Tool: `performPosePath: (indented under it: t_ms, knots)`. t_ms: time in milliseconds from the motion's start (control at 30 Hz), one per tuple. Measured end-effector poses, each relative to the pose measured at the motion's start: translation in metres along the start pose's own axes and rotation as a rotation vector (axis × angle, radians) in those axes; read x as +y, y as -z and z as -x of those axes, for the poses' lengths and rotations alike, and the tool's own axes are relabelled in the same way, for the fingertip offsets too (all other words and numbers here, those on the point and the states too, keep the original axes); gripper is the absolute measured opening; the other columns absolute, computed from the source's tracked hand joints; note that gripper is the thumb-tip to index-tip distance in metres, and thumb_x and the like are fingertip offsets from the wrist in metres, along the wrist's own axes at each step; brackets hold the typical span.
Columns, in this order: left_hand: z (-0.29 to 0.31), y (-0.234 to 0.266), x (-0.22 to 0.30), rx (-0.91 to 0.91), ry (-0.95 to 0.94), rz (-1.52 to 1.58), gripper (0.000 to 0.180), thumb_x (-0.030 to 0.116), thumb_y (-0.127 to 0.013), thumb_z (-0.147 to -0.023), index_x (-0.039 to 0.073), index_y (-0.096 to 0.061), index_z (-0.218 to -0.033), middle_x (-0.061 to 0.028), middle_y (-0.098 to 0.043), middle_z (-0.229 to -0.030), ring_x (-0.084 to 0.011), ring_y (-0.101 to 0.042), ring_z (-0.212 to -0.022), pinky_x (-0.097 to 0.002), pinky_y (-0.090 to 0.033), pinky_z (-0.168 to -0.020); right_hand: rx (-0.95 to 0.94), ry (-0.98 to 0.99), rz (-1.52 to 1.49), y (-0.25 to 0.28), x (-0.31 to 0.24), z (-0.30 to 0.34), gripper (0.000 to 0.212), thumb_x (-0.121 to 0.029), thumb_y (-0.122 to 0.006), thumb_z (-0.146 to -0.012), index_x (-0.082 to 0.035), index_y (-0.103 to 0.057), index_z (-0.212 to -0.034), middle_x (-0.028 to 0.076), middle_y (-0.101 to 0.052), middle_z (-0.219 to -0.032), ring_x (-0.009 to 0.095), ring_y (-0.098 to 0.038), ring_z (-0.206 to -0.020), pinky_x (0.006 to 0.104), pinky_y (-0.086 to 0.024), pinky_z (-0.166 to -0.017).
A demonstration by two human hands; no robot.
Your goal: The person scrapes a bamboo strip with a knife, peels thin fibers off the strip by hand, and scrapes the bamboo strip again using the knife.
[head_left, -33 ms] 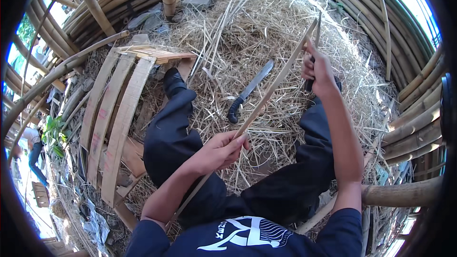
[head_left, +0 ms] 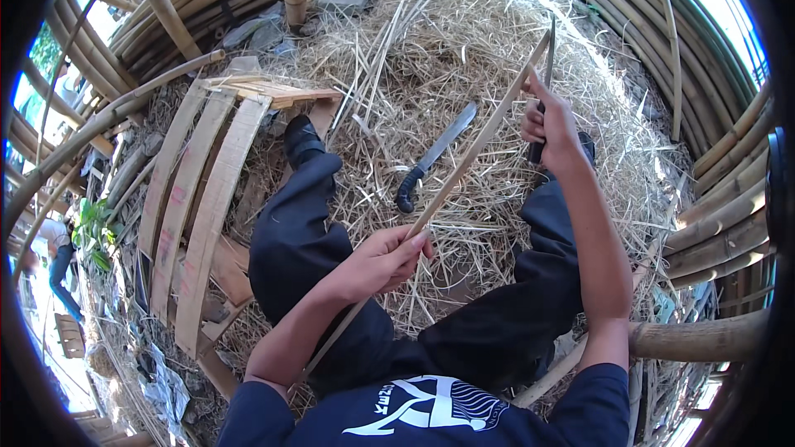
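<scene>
A long, thin bamboo strip [head_left: 472,153] runs slantwise across the middle, from near my left forearm up to the far right. My left hand [head_left: 377,265] is closed around its lower part, fingers pinched together. Near the strip's far end, my right hand [head_left: 553,128] grips the dark handle of a knife whose narrow blade [head_left: 552,54] points away from me, close beside the strip. Whether the blade touches the strip is hard to make out. Between my legs a machete [head_left: 447,141] with a black handle lies on the shavings, apart from both hands.
Pale bamboo shavings [head_left: 464,41] cover the ground around my feet. A slatted wooden bench or crate [head_left: 203,207] stands at my left. Stacked bamboo poles [head_left: 712,116] wall the right side, and thin strips [head_left: 381,58] lie ahead. Another person [head_left: 60,257] is at the far left.
My right hand and the knife have shifted very slightly, the blade's tip a little to the left. My left hand and the strip look almost unmoved.
</scene>
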State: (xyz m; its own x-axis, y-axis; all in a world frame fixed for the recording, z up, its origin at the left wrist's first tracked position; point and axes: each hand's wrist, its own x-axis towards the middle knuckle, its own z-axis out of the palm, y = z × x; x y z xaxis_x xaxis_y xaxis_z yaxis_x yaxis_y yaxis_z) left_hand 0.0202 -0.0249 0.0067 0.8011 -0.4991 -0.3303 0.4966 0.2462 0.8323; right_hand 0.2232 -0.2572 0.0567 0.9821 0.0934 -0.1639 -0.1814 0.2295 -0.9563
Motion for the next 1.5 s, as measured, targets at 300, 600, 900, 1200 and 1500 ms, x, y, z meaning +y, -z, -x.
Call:
performPosePath:
  t_ms: [300,600,900,1200,1500]
  knots:
    - [-0.004,-0.006,0.002,0.063,0.005,-0.058,0.029,0.031,-0.042,-0.102,0.005,-0.053,-0.097,0.0085,-0.033,-0.056,-0.0014,-0.029,-0.044,-0.0198,-0.023,-0.04,-0.153,-0.058,0.111,-0.017,0.012,0.016,0.03,-0.032,-0.064,-0.091,-0.005,-0.054,-0.083,-0.009,-0.031,-0.053,0.002,-0.029,-0.038,0.02,-0.024,-0.036]
    - [-0.01,-0.008,0.001,0.023,0.133,-0.273,0.038,0.032,-0.042,-0.101,-0.002,-0.051,-0.117,-0.0022,-0.055,-0.068,-0.0084,-0.055,-0.053,-0.0217,-0.047,-0.051,0.092,0.028,-0.044,0.014,0.004,-0.003,0.026,-0.027,-0.059,-0.093,-0.009,-0.051,-0.078,-0.007,-0.033,-0.055,0.004,-0.03,-0.04,0.0218,-0.027,-0.038]
    - [-0.02,-0.012,0.0,0.054,0.164,-0.287,0.036,0.028,-0.048,-0.099,0.002,-0.043,-0.125,-0.0057,-0.058,-0.078,-0.0118,-0.061,-0.059,-0.0238,-0.05,-0.056,-0.003,-0.041,-0.058,0.025,0.017,0.002,0.022,-0.025,-0.051,-0.094,-0.007,-0.047,-0.082,-0.005,-0.035,-0.055,0.006,-0.03,-0.041,0.0239,-0.031,-0.039]
    - [-0.028,-0.022,0.009,0.219,-0.064,-0.229,0.036,0.024,-0.046,-0.1,0.003,-0.041,-0.129,-0.0083,-0.059,-0.082,-0.0102,-0.057,-0.05,-0.0215,-0.046,-0.048,-0.269,-0.219,-0.068,-0.029,0.04,0.027,0.026,-0.029,-0.052,-0.096,-0.009,-0.045,-0.081,-0.005,-0.034,-0.054,0.006,-0.032,-0.041,0.0234,-0.026,-0.038]
    - [-0.03,-0.012,-0.001,0.388,-0.118,-0.216,0.022,0.022,-0.044,-0.101,0.003,-0.053,-0.109,0.0047,-0.04,-0.063,-0.0023,-0.036,-0.048,-0.0203,-0.028,-0.042,-0.427,-0.391,0.074,-0.044,0.047,0.032,0.03,-0.034,-0.053,-0.096,-0.007,-0.053,-0.085,-0.007,-0.032,-0.054,0.004,-0.027,-0.041,0.0235,-0.022,-0.038]
